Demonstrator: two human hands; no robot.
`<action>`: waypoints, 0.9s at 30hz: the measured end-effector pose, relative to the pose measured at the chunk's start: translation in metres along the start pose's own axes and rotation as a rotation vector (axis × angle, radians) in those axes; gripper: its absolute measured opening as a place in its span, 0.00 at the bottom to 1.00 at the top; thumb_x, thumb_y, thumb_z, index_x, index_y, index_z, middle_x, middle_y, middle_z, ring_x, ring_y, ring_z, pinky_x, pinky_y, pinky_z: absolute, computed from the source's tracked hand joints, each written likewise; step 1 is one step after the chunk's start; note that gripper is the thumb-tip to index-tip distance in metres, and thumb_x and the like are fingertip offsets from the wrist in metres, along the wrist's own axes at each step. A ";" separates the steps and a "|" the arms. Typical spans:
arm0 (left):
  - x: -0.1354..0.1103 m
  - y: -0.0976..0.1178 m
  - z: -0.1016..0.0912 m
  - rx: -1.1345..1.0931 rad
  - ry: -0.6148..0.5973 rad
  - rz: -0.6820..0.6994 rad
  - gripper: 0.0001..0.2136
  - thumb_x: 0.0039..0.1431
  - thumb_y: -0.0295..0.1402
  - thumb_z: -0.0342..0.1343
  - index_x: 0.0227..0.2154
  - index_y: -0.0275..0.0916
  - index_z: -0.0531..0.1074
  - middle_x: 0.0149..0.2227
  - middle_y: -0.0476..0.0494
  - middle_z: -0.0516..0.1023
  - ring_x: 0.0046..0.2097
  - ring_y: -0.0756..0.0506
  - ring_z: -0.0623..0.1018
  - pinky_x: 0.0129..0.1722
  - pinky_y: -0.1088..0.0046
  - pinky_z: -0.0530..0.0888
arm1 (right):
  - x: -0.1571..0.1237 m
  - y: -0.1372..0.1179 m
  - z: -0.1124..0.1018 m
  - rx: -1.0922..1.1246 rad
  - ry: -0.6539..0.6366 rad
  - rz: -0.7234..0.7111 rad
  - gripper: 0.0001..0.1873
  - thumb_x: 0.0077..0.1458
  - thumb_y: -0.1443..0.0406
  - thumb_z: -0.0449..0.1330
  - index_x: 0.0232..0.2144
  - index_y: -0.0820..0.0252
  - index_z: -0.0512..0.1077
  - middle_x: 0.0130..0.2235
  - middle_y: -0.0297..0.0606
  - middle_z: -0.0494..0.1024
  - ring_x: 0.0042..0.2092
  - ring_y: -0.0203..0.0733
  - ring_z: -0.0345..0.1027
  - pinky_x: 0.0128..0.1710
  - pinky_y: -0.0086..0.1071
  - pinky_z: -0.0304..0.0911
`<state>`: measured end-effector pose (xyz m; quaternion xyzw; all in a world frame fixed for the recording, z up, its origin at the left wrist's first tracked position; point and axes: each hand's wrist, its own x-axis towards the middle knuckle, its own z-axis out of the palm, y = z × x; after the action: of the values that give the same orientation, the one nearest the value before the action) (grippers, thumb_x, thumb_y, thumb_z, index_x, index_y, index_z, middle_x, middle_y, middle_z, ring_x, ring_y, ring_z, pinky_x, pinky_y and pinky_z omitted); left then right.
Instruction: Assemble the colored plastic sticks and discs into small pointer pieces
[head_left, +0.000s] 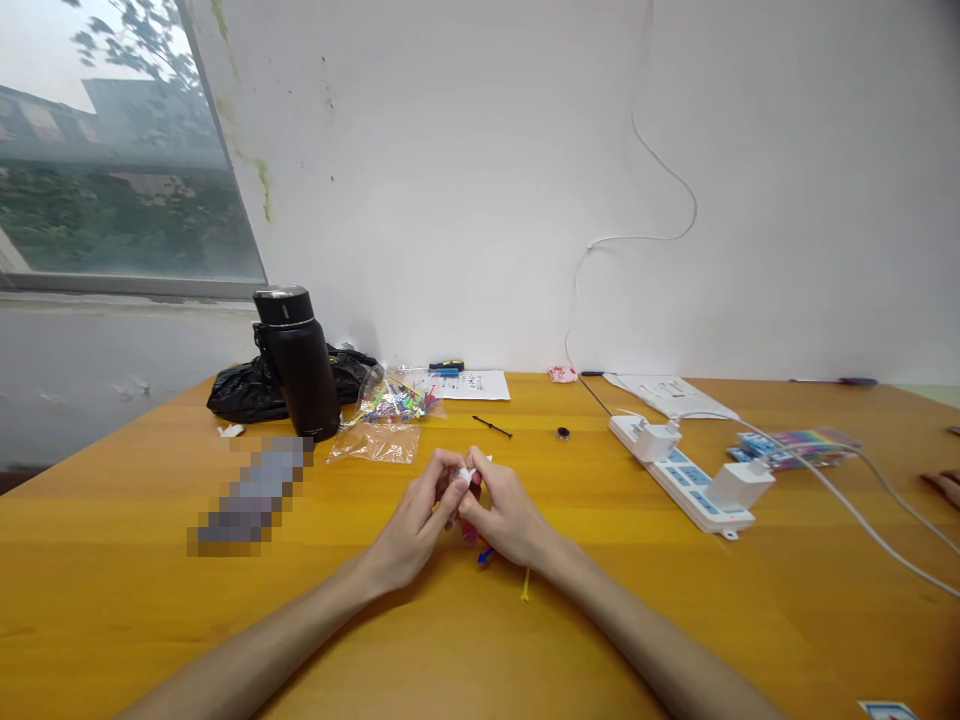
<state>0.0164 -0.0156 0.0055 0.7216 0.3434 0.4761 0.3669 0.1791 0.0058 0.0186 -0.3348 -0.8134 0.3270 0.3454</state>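
Observation:
My left hand [420, 510] and my right hand [506, 510] meet over the middle of the wooden table. Between their fingertips they pinch a small white piece [466, 477], whose kind I cannot make out. Something red [469, 532] shows just below the fingers, mostly hidden by them. A blue arrow-shaped piece [485, 556] lies under my right hand. Close to my right wrist, the end of a yellow stick-like piece [526, 588] pokes out. Farther off on the tabletop are a thin black rod [492, 427] and a small round black piece [563, 433].
A black bottle [300, 370] stands at left before a black plastic bag [244, 392]. Nearby lies a clear bag of colourful pieces [397, 398]. To the right are a white power strip [682, 480] with chargers and cables, and colourful packets [802, 447]. Another person's hand [946, 487] rests at the right edge.

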 end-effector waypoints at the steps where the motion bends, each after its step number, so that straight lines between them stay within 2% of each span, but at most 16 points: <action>1: 0.000 0.000 -0.001 0.005 -0.004 0.003 0.08 0.71 0.40 0.44 0.43 0.42 0.63 0.31 0.52 0.66 0.29 0.51 0.66 0.33 0.74 0.66 | 0.000 0.001 0.000 0.003 -0.002 -0.001 0.07 0.62 0.65 0.52 0.33 0.55 0.54 0.25 0.26 0.69 0.25 0.35 0.65 0.29 0.27 0.57; 4: 0.002 0.002 -0.002 0.013 -0.035 -0.011 0.09 0.72 0.41 0.43 0.42 0.42 0.63 0.32 0.51 0.67 0.31 0.50 0.67 0.35 0.73 0.66 | 0.000 0.006 -0.003 -0.077 0.031 -0.049 0.07 0.63 0.64 0.52 0.33 0.55 0.55 0.27 0.28 0.69 0.27 0.36 0.64 0.31 0.28 0.57; 7: 0.004 0.002 -0.004 0.011 -0.060 -0.034 0.09 0.72 0.41 0.43 0.41 0.42 0.62 0.33 0.50 0.66 0.32 0.50 0.67 0.37 0.72 0.66 | 0.002 0.012 -0.005 -0.172 0.095 -0.110 0.10 0.66 0.62 0.47 0.31 0.56 0.55 0.29 0.31 0.68 0.30 0.37 0.62 0.34 0.30 0.57; 11: 0.006 0.000 -0.005 0.005 -0.072 -0.050 0.10 0.72 0.41 0.42 0.41 0.42 0.61 0.32 0.52 0.64 0.32 0.50 0.65 0.36 0.73 0.66 | 0.005 0.014 -0.006 -0.226 0.115 -0.066 0.15 0.71 0.60 0.41 0.31 0.56 0.57 0.30 0.32 0.66 0.31 0.37 0.60 0.34 0.31 0.55; 19: 0.006 0.002 -0.007 0.121 -0.046 0.013 0.08 0.72 0.40 0.44 0.43 0.41 0.62 0.36 0.50 0.70 0.37 0.49 0.70 0.40 0.72 0.66 | 0.008 0.015 0.001 0.043 0.104 -0.022 0.17 0.71 0.56 0.42 0.31 0.57 0.57 0.30 0.31 0.63 0.31 0.37 0.57 0.34 0.31 0.54; 27: 0.007 -0.009 -0.014 0.323 -0.076 0.105 0.07 0.72 0.37 0.45 0.47 0.42 0.62 0.36 0.51 0.73 0.35 0.50 0.71 0.37 0.75 0.65 | 0.010 0.010 0.000 0.198 0.076 0.043 0.17 0.70 0.55 0.43 0.31 0.57 0.58 0.31 0.31 0.61 0.33 0.37 0.56 0.36 0.32 0.56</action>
<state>0.0039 -0.0020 0.0051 0.8055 0.3633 0.4056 0.2337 0.1767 0.0192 0.0139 -0.3286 -0.7560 0.4004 0.4002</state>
